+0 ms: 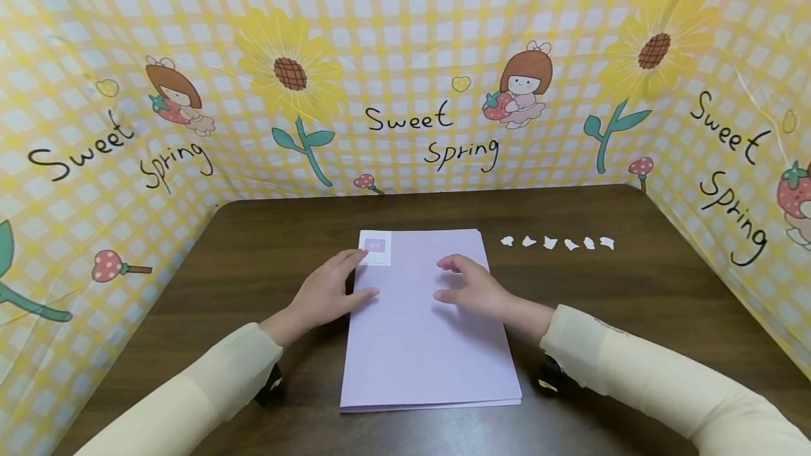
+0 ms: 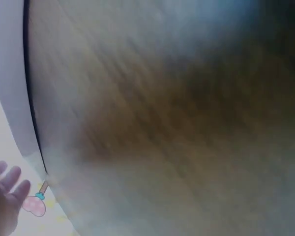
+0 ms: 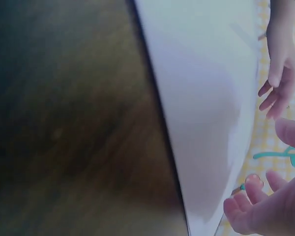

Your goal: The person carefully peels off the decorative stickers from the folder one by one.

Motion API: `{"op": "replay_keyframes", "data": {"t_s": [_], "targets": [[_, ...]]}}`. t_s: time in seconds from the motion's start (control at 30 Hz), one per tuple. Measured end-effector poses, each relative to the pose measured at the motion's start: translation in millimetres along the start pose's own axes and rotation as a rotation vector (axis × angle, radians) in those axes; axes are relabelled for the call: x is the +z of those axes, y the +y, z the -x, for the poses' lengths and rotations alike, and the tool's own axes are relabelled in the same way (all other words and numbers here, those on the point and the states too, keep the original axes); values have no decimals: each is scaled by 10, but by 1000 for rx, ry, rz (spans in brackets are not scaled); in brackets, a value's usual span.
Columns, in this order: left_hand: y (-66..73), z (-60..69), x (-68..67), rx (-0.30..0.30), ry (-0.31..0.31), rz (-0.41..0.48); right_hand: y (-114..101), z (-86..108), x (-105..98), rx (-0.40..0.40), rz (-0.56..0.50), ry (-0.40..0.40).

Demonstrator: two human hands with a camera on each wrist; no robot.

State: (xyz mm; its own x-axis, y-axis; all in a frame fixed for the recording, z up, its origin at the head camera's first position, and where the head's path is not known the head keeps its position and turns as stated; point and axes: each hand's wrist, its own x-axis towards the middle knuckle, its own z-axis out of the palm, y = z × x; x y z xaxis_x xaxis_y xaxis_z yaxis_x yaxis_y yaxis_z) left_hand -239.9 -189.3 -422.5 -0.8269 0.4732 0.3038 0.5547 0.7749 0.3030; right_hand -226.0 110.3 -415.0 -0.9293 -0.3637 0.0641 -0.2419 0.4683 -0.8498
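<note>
A lavender folded sheet or folder (image 1: pixel 418 343) lies flat on the brown table, with a white label (image 1: pixel 384 257) bearing a purple square at its upper left corner. My left hand (image 1: pixel 329 288) is at the folder's left edge, its fingers near the label and its thumb over the edge. Above the right half of the folder is my right hand (image 1: pixel 478 288), fingers loosely bent and holding nothing, a shadow beneath it. In the right wrist view both hands appear, the right hand (image 3: pixel 265 206) below the left. The left wrist view shows part of the left hand (image 2: pixel 5 196).
Several small torn white paper scraps (image 1: pixel 550 243) lie in a row on the table (image 1: pixel 608 343) to the right of the folder. A yellow checked cloth (image 1: pixel 405 55) with flowers and cartoon figures stands behind the table and along both sides.
</note>
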Motion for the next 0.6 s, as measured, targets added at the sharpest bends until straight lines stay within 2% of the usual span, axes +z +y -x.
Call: {"op": "replay_keyframes", "data": {"t_s": [0.13, 0.27, 0.4, 0.53, 0.6], "targets": [[36, 8, 2, -169, 20, 169, -21, -9, 79, 0, 54, -17], [69, -6, 2, -342, 17, 321, -61, -9, 140, -42, 97, -69], [87, -29, 5, -489, 5, 417, -87, -28, 206, -93, 120, -129], [107, -44, 7, -592, -1, 511, -96, -46, 276, -109, 179, -179], [115, -52, 6, -621, 2, 552, -104, -45, 301, -103, 206, -199]]}}
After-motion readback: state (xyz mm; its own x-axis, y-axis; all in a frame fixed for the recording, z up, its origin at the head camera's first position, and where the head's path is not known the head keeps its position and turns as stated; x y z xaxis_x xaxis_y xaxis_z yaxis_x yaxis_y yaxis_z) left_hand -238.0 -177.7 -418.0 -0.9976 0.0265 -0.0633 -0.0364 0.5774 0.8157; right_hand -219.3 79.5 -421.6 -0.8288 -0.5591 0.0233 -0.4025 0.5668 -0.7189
